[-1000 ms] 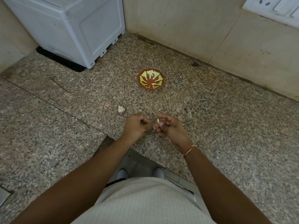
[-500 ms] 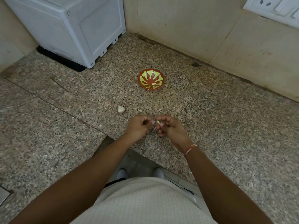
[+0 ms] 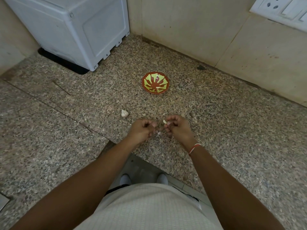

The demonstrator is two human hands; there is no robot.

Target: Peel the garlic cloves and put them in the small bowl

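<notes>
Pale garlic clove (image 3: 164, 121) sits pinched in the right hand (image 3: 178, 128) fingertips. Just beside it, the left hand (image 3: 142, 130) is curled, whether grasping anything I cannot tell; the small bowl (image 3: 155, 82) stands well beyond on the granite counter (image 3: 232, 122).

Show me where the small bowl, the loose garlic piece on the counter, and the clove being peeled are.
small bowl (image 3: 155, 83): head view, on its patterned inside.
loose garlic piece (image 3: 124, 113): head view, on its white middle.
clove being peeled (image 3: 164, 121): head view, on the pale tip showing at the right hand (image 3: 178, 128) fingertips.
</notes>
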